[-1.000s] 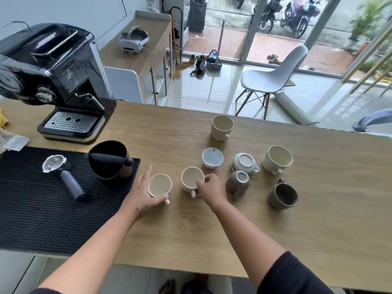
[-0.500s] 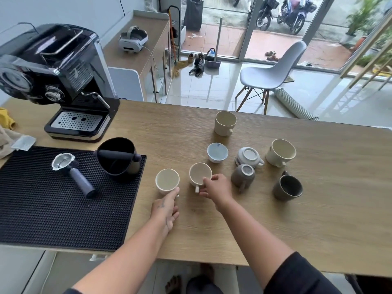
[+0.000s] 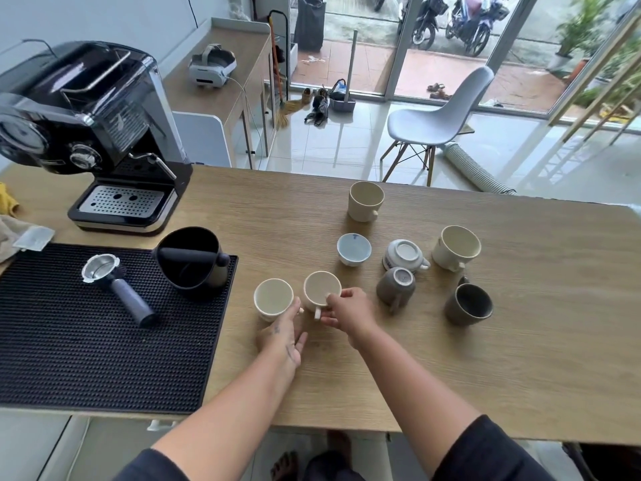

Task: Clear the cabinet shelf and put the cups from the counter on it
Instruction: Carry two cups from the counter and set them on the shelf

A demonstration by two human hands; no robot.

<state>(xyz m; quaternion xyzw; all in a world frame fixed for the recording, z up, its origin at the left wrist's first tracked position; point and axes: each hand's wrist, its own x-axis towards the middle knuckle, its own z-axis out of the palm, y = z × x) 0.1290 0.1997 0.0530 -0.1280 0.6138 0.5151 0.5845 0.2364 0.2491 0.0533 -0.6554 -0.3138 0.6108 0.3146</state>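
Several cups stand on the wooden counter [image 3: 520, 359]. My left hand [image 3: 282, 336] lies open, its fingertips touching the near right side of a cream cup [image 3: 273, 297]. My right hand [image 3: 347, 312] pinches the rim and handle of a second cream cup [image 3: 321, 288] right beside it. Farther back are a tall cream cup [image 3: 366, 201], a small white cup with blue inside [image 3: 353, 248], an upturned white cup [image 3: 406, 255], an upturned grey cup [image 3: 396, 285], a wide cream cup [image 3: 456, 247] and a dark grey mug [image 3: 468, 304]. No cabinet shelf is in view.
A black espresso machine [image 3: 86, 133] stands at the back left. On the black mat [image 3: 86, 341] in front of it lie a portafilter [image 3: 116, 288] and a black knock box [image 3: 190, 260]. Beyond the counter are a grey chair [image 3: 440, 119] and a side cabinet [image 3: 222, 95].
My left hand let go of the left cream cup, drew back toward me, then returned to touch its near side. My right hand stays on the second cream cup.
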